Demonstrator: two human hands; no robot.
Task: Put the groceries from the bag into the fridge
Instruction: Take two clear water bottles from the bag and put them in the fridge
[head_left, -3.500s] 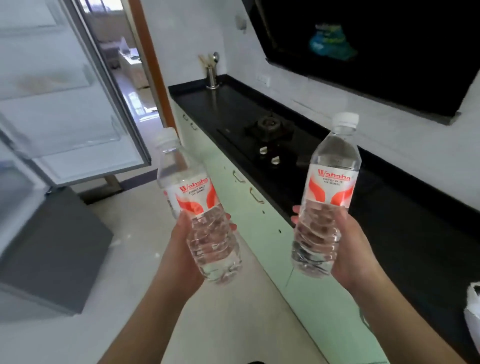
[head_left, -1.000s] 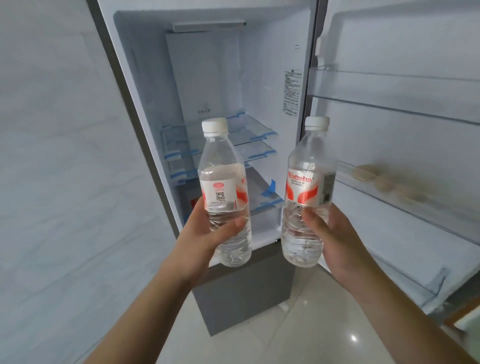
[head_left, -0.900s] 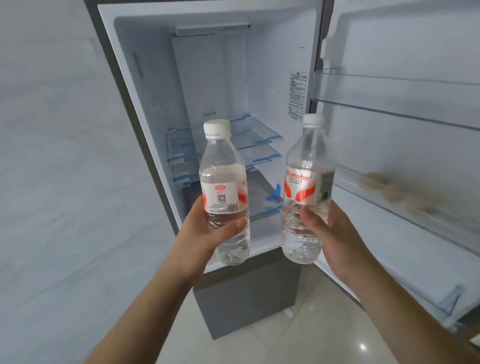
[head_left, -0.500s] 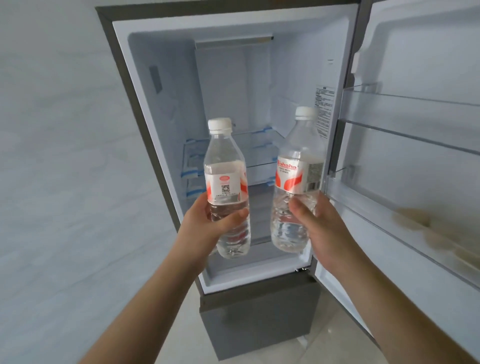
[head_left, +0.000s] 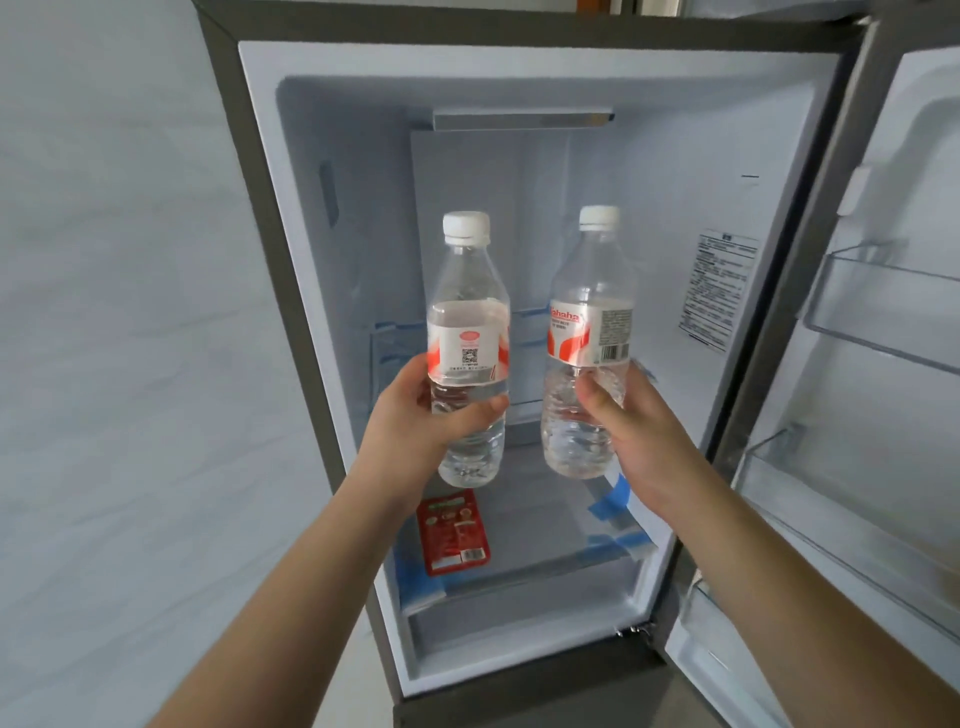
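Two clear water bottles (head_left: 467, 332) (head_left: 589, 332), white caps, upright before open fridge (head_left: 519, 62).

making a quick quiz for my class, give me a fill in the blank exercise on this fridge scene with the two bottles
1. Each hand grips one water ____, the left hand and the right hand alike.
2. Both caps, such as the left bottle's cap, are ____ in colour.
3. The fridge door stands ____.
4. The flat packet lying on a shelf inside is mostly ____.

Missing words: bottle; white; open; red
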